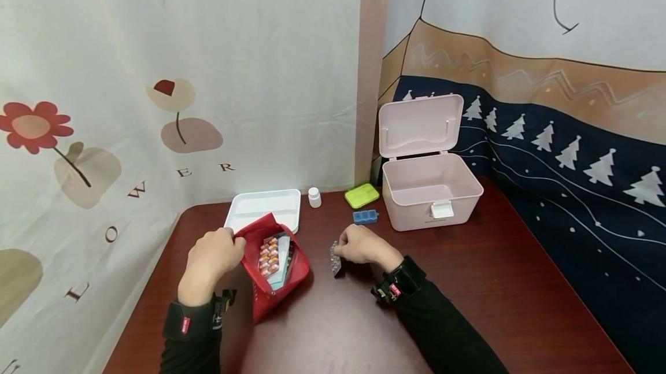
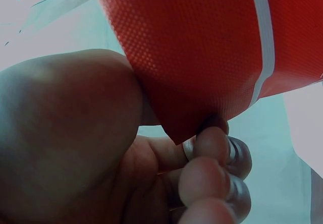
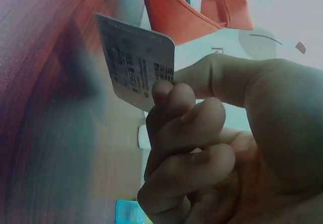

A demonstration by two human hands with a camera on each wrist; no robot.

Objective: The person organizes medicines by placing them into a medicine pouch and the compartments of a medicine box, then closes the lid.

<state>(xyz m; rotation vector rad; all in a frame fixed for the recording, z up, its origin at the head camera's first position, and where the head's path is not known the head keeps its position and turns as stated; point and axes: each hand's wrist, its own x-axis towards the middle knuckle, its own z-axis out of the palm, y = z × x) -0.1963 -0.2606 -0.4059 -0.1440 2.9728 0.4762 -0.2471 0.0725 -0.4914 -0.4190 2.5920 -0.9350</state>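
Observation:
My left hand [image 1: 212, 258] pinches the upper left corner of a red zippered pouch [image 1: 267, 307], whose mouth gapes upward. Inside it show a blister pack of orange-and-pink capsules [image 1: 269, 257] and pale blue packets [image 1: 282, 259]. In the left wrist view, thumb and fingers grip the corner of the red fabric [image 2: 202, 47]. Just right of the pouch, my right hand [image 1: 362, 247] holds a silvery blister pack [image 1: 335, 259] by its edge. The right wrist view gives its printed foil back [image 3: 133, 62], pinched between thumb and fingers above the table.
A white tray [image 1: 265, 196] stands behind the pouch, beside a small white bottle [image 1: 314, 197]. Farther right lie a green case [image 1: 362, 195] and a blue pill organizer [image 1: 365, 217]. The pink box [image 1: 416, 212] has its lid raised. Fabric curtains [image 1: 281, 73] close off the back.

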